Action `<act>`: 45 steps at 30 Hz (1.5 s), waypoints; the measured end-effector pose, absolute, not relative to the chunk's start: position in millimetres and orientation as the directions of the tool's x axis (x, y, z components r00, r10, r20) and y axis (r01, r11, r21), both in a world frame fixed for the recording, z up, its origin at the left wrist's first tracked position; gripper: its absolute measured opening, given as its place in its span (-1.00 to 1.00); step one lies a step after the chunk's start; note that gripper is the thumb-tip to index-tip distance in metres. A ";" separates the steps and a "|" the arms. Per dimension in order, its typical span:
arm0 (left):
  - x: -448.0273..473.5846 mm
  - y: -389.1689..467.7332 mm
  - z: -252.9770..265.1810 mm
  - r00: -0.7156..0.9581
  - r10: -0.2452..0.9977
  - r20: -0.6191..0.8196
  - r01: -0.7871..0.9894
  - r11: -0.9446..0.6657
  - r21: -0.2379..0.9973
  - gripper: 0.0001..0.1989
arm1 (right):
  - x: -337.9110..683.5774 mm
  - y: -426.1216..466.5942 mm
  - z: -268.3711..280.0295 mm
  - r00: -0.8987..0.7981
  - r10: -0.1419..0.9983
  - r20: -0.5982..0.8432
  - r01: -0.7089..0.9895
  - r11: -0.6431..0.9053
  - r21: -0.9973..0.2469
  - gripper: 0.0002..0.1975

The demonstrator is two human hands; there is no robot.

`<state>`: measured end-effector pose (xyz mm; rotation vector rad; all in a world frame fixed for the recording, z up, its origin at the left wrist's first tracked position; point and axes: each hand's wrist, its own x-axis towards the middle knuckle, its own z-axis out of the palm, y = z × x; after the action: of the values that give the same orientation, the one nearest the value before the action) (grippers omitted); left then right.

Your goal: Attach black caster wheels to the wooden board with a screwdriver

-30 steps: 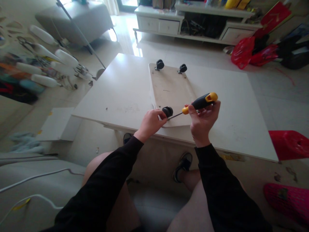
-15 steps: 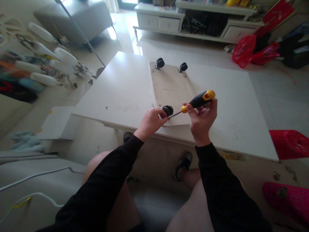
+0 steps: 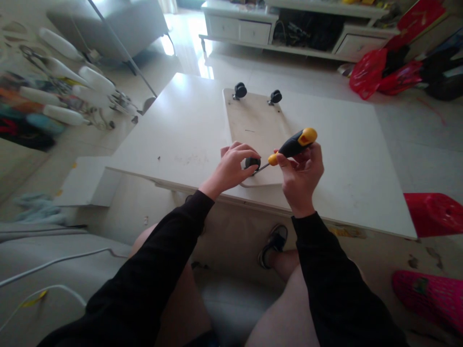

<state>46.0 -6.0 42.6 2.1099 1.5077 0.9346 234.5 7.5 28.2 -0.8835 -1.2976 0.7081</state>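
Observation:
My right hand (image 3: 303,176) grips a yellow and black screwdriver (image 3: 292,145) by its handle. Its shaft slants down to the left, the tip at the foot of a black caster wheel (image 3: 252,163). Fingers of my left hand (image 3: 233,164) curl around that caster, thumb on the near side. It sits at the near edge of a pale rectangular board (image 3: 257,124), which lies flat on the white table. Two more casters stand at the board's far end, a left one (image 3: 240,90) and a right one (image 3: 276,96). The screw under the tip is too small to make out.
The white table (image 3: 336,140) spans the middle, with a small dark bit (image 3: 158,158) on its left part. A red stool (image 3: 434,214) stands by its right end. Beyond are a white TV cabinet (image 3: 238,29) and red plastic bags (image 3: 369,72).
My left hand has shifted from pinching beside the screwdriver tip to reaching over the caster, its fingers now around it. The screwdriver handle has moved slightly left and up, its tip still near the caster's foot.

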 end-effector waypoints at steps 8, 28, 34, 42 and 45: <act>56.6 5.4 41.3 0.326 0.908 0.263 0.630 -0.416 0.655 -0.84 | 230.5 6.4 25.8 0.062 0.806 0.588 0.022 0.588 -0.808 -0.56; 65.9 16.7 36.0 0.156 0.953 0.259 0.597 -0.300 0.744 -0.94 | 222.2 17.4 16.9 0.089 0.814 0.574 0.020 0.575 -0.818 -0.43; 69.0 18.8 37.2 0.132 0.955 0.265 0.558 -0.293 0.777 -0.74 | 219.9 20.2 18.5 0.169 0.782 0.600 0.029 0.605 -0.796 -0.37; 65.3 15.8 38.0 0.216 0.944 0.248 0.529 -0.327 0.783 -0.92 | 223.3 15.1 23.5 0.114 0.797 0.593 0.002 0.597 -0.803 -0.52; 68.1 16.1 36.3 0.149 0.953 0.265 0.550 -0.303 0.778 -0.81 | 222.1 15.3 24.1 0.130 0.804 0.581 0.012 0.584 -0.811 -0.45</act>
<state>68.1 16.1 36.3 1.9223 1.4292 1.0336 222.1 15.3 24.1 -0.7811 -1.3293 0.6693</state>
